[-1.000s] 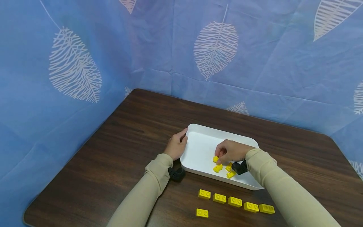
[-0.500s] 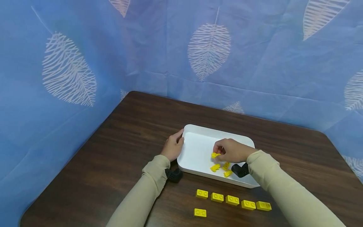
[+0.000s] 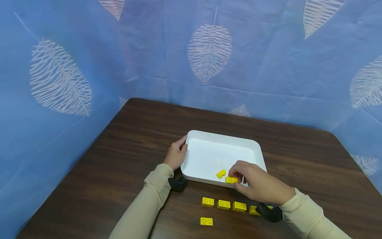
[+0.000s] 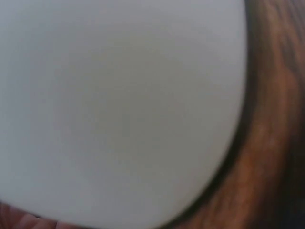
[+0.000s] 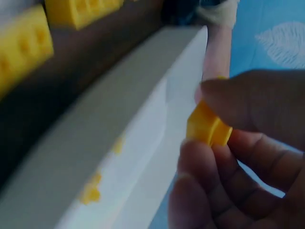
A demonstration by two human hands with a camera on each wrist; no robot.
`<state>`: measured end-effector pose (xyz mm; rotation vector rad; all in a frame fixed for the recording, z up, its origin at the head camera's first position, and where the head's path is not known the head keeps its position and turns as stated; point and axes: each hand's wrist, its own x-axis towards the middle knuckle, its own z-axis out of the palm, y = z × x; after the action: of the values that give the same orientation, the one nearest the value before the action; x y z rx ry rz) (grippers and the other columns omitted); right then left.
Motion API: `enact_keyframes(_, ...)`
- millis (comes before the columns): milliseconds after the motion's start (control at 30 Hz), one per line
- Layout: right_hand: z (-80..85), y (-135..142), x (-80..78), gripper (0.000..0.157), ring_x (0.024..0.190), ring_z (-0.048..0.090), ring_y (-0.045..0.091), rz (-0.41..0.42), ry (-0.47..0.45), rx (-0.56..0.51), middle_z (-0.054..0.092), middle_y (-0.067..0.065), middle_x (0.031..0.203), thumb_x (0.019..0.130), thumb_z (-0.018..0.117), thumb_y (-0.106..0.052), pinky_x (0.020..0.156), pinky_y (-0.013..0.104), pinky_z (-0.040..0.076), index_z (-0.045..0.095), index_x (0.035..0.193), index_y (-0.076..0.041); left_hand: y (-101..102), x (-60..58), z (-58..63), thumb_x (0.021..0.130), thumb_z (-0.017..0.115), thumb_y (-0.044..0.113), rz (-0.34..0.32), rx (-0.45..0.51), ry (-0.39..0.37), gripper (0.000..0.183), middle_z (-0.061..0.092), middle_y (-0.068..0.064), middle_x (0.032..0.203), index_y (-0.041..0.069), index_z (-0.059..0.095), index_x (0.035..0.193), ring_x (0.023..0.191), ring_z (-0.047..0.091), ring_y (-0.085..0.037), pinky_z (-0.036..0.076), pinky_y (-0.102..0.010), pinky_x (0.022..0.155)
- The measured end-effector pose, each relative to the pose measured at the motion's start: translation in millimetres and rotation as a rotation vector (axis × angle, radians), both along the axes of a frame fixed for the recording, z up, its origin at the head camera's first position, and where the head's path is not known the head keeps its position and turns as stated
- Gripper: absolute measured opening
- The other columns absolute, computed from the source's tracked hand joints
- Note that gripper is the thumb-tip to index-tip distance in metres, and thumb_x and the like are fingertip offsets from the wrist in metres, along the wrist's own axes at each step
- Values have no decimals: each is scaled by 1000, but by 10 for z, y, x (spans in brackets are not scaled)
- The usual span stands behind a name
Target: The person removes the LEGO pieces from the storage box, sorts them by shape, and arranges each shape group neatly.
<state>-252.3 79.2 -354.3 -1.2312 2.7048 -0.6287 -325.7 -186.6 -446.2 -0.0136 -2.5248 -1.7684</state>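
Note:
Between thumb and fingers, my right hand (image 3: pixel 256 181) pinches a small yellow toy brick (image 3: pixel 231 179) with studs, over the near wall of a white tray (image 3: pixel 215 134). In the right wrist view the pinched brick (image 5: pixel 202 126) shows its side beside the thumb. My left hand (image 3: pixel 176 154) rests against the tray's left side, fingers fairly straight, with fingertips and thumb at the rim. Another yellow brick (image 3: pixel 221 173) lies inside the tray near its front. The left wrist view is mostly filled by the blurred tray (image 4: pixel 128 109).
Yellow bricks stand in a row on the dark wooden table (image 3: pixel 143 132) in front of the tray, including one at the left end (image 3: pixel 208 201). The right wrist hides part of the row. A single brick (image 3: pixel 206 221) lies nearer. A blue leaf-patterned curtain (image 3: pixel 149 49) hangs behind.
My right hand has lifted a yellow brick from inside the tray and brought it nearer, to the tray's front wall. The left hand stays at the tray's side. The head view has shifted slightly.

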Motion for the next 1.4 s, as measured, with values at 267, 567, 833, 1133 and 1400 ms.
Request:
enact_keyframes(267, -262, -37, 438, 20, 70, 44, -2, -22, 63, -10, 49, -15, 86, 79, 72, -11, 57, 14, 42, 58, 90, -20, -40, 22, 17, 100, 45, 18, 21, 7, -19, 44, 41, -5, 147, 14, 41, 144, 136, 36, -20, 32, -43, 110)
enact_keyframes(567, -511, -110, 611, 17, 73, 45, -5, -37, -150, 96, 53, -14, 94, 81, 72, -15, 61, 16, 46, 65, 96, -18, -58, 36, 53, 100, 44, 19, 29, 10, -32, 45, 39, -5, 148, 13, 39, 145, 137, 34, -21, 31, -43, 111)
enact_keyframes(833, -542, -126, 635, 16, 72, 44, -6, -29, -154, 147, 53, -13, 91, 82, 71, -17, 59, 16, 46, 66, 96, -15, -39, 46, 56, 100, 44, 19, 30, 14, -42, 45, 38, -6, 149, 13, 39, 145, 137, 35, -21, 32, -44, 110)
enact_keyframes(1133, -485, -46, 655, 15, 73, 45, -6, -11, -79, 86, 52, -12, 94, 83, 71, -20, 59, 15, 46, 66, 97, -15, 6, 40, 66, 99, 45, 19, 27, 5, -28, 44, 42, -6, 146, 13, 42, 143, 135, 37, -22, 32, -44, 110)
enact_keyframes(1400, -216, 98, 465, 16, 70, 47, -3, -83, 102, 20, 56, -8, 93, 82, 72, -15, 57, 16, 45, 64, 96, -15, 32, 50, 59, 100, 45, 19, 17, -22, -32, 44, 41, -7, 147, 12, 41, 144, 136, 36, -24, 31, -45, 110)
